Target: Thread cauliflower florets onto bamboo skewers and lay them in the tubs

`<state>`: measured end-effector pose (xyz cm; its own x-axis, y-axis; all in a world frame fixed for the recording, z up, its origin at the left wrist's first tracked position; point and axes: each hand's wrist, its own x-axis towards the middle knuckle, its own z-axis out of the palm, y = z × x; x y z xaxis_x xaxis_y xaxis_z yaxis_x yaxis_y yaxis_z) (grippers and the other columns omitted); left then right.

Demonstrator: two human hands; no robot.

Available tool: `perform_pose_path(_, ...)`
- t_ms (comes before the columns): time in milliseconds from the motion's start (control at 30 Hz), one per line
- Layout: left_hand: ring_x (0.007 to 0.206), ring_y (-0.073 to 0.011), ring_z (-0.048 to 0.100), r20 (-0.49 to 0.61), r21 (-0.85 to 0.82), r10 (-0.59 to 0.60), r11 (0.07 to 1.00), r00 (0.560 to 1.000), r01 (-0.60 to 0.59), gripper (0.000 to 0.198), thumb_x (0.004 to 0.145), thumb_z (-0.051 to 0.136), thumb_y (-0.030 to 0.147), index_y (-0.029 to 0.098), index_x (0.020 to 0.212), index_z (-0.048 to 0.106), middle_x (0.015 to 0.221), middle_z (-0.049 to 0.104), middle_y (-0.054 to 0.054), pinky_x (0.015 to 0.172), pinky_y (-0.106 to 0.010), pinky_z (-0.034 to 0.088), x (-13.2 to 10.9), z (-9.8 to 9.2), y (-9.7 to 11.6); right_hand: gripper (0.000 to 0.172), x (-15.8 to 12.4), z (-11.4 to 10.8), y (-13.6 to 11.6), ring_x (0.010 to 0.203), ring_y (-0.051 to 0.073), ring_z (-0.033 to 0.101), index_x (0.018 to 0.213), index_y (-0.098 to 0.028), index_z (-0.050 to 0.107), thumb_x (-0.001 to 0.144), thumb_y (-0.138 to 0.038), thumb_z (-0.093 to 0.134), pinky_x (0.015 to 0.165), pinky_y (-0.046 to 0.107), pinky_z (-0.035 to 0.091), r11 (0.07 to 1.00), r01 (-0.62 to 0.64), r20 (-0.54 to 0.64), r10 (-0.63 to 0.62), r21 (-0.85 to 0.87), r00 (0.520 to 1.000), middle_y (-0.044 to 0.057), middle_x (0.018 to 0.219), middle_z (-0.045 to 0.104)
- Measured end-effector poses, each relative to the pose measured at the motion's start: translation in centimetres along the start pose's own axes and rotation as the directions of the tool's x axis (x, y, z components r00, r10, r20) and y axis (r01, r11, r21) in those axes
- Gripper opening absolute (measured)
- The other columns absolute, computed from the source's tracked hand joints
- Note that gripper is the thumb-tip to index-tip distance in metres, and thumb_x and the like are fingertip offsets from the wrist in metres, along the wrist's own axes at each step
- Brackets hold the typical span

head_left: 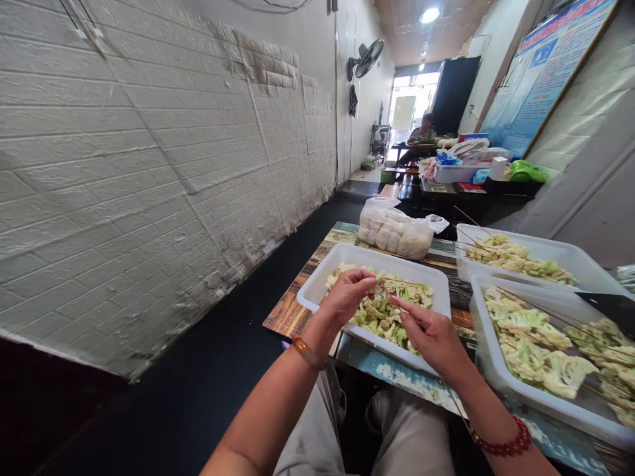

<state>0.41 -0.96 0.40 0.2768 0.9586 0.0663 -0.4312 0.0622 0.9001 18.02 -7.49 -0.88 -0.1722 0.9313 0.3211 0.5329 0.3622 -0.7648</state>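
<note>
Both hands over the near tray (pixel 313 284), white plastic, its cauliflower (pixel 380 320) in loose pale-green and cream pieces directly under and around the fingers.

Left hand (pixel 347 297): fingers curled, tips drawn close together at a small greenish bit; too small to say whether it is gripped. Amber-coloured bangle (pixel 308 354) on the wrist behind them.

Right hand (pixel 429 334): index finger reaching toward the left fingertips, a narrow gap between; the other fingers folded in. A thin stick (pixel 459 408) shows below this hand, running back beside the wrist; cannot tell if the fingers have hold of it. Red bead bracelet (pixel 508 443) further back.

To the right of the right fingers, just beside the near tray: second tray (pixel 480 330), with flat cauliflower pieces, long thin sticks lying among them, and a dark flat object (pixel 610 311) at its far side. Beyond that, third tray (pixel 578 254), more cauliflower and sticks.

Straight ahead of the fingers, past the near tray's far rim: clear plastic bag (pixel 394 231) of rounded pale lumps, on the same wood-patterned table (pixel 285 316).

Well beyond the fingers: a seated person (pixel 421 134), a wall fan (pixel 368 59). Off left: white brick-patterned wall (pixel 173 165).
</note>
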Motion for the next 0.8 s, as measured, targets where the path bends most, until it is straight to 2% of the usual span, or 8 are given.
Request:
perform_pose_path(133,0.061,-0.0078,0.05,-0.001,0.053,0.016,0.998,1.0,-0.016,0.02,0.061,0.077,0.027,0.012,0.07,0.066,0.07,0.06,-0.002,0.056,-0.021,0.037,-0.09,-0.05,0.15,0.044,-0.16,-0.09,0.04,0.05,0.018,0.057,0.119,-0.014,0.067,0.09,-0.039,0.044,0.044,0.025,0.041,0.999,-0.012,0.016,0.011,0.046,1.0,0.001,0.048,0.057)
perform_pose_path(333,0.06,-0.0081,0.051,0.074,0.095,-0.025,0.995,0.997,0.018,0.023,0.062,0.076,0.03,0.011,0.069,0.065,0.069,0.06,-0.003,0.055,-0.021,0.035,-0.21,-0.44,0.34,0.039,-0.19,-0.22,-0.17,0.054,0.017,0.059,0.11,-0.016,0.072,0.088,-0.039,0.049,0.045,0.025,0.043,0.996,0.002,-0.008,-0.001,0.084,1.0,0.003,0.058,0.065)
perform_pose_path(467,0.058,-0.0084,0.052,0.108,0.111,-0.098,0.99,0.989,0.086,0.025,0.063,0.075,0.033,0.011,0.068,0.065,0.067,0.062,-0.004,0.053,-0.021,0.034,-0.2,-0.51,0.61,0.036,-0.23,-0.2,-0.12,0.057,0.017,0.061,0.107,-0.018,0.073,0.088,-0.038,0.05,0.046,0.024,0.044,0.995,0.007,-0.036,-0.003,0.097,0.999,0.004,0.062,0.067)
perform_pose_path(600,0.057,-0.0079,0.051,0.132,0.129,-0.138,0.984,0.982,0.121,0.025,0.063,0.075,0.033,0.011,0.066,0.063,0.067,0.062,-0.004,0.052,-0.021,0.033,-0.18,-0.46,0.82,0.038,-0.31,-0.21,-0.09,0.056,0.016,0.06,0.108,-0.014,0.072,0.088,-0.037,0.049,0.044,0.023,0.041,0.997,-0.016,-0.008,0.017,0.08,1.0,0.004,0.061,0.066)
perform_pose_path(800,0.059,-0.0075,0.049,0.101,0.133,-0.061,0.99,0.993,0.048,0.024,0.063,0.075,0.031,0.011,0.069,0.064,0.067,0.059,-0.002,0.056,-0.021,0.034,-0.2,-0.54,0.28,0.038,-0.2,-0.14,-0.34,0.05,0.014,0.056,0.106,-0.014,0.072,0.089,-0.037,0.048,0.041,0.022,0.038,0.998,-0.006,-0.01,0.007,0.058,1.0,0.003,0.057,0.063)
